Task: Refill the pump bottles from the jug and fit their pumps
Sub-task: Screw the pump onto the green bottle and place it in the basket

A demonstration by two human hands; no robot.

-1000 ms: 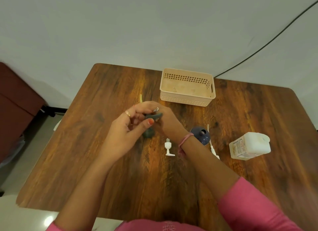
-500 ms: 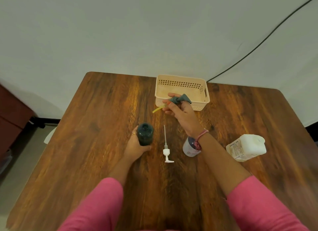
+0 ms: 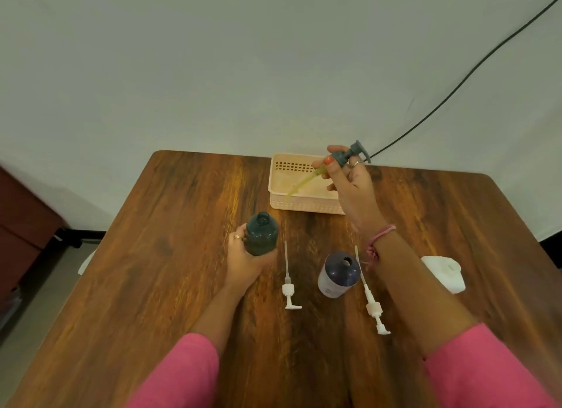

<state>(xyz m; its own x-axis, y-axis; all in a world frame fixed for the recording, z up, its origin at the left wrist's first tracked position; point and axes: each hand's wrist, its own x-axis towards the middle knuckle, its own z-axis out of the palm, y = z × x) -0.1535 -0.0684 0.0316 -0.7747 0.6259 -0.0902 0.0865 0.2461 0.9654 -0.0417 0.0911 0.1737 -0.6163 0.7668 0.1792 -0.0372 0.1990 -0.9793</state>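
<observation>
My left hand grips a dark green bottle standing upright on the table, its neck uncapped. Above the basket, my right hand pinches a grey pump whose yellowish tube slants down to the left. A dark blue bottle with an uncapped neck stands between two white pumps: one lies to its left, the other to its right. The white jug lies at the right, partly hidden by my right forearm.
A cream plastic basket stands at the back of the wooden table. A black cable runs along the wall behind. A dark cabinet stands on the floor at the left.
The grey pump came off the green bottle. My right hand has carried it up and to the right over the basket, while my left hand keeps hold of the bottle on the table.
</observation>
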